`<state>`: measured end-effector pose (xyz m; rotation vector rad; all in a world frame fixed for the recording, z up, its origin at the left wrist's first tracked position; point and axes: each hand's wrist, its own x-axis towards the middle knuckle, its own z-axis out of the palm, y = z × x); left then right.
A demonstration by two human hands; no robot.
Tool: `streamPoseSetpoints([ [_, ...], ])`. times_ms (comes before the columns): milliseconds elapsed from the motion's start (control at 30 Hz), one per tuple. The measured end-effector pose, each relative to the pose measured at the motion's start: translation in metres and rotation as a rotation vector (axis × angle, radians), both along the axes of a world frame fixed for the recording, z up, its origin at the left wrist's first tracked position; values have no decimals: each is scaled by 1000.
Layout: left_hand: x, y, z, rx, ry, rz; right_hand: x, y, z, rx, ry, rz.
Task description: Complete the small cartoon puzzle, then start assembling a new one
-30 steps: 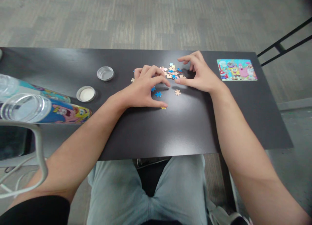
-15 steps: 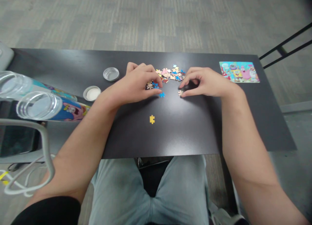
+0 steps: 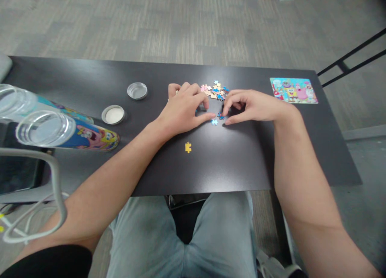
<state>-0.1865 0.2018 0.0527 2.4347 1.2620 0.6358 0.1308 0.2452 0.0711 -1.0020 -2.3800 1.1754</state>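
Note:
My left hand reaches over the table with its fingers apart. Its thumb tip is at a light-blue puzzle piece, and whether it touches the piece I cannot tell. Some of the pieces seen earlier beneath this hand are hidden by it. Just across from it, my right hand has its thumb and index finger parted beside a dark-blue puzzle piece. Behind both hands lies a loose pile of puzzle pieces, pink, blue and pale. A single yellow puzzle piece rests nearer the table's front edge.
A colourful cartoon picture card lies at the right of the dark table. Two metal lids, one silver and one white-lined, are at left. Two printed clear-ended tubes lie beside them, near a grey cable.
My left hand has moved right, closer to my right hand. A light-blue piece and a dark-blue piece now show between the hands, where a pale piece lay by my right thumb.

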Motion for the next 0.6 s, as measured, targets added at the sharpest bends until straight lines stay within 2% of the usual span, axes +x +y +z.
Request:
streamPoseSetpoints([
  [200, -38, 26, 8, 18, -15, 67, -1, 3, -10, 122, 62, -255],
  [367, -55, 38, 6, -26, 19, 37, -20, 2, -24, 218, 33, -194],
  [600, -45, 30, 4, -58, 36, -22, -22, 0, -29, 245, -20, -150],
])
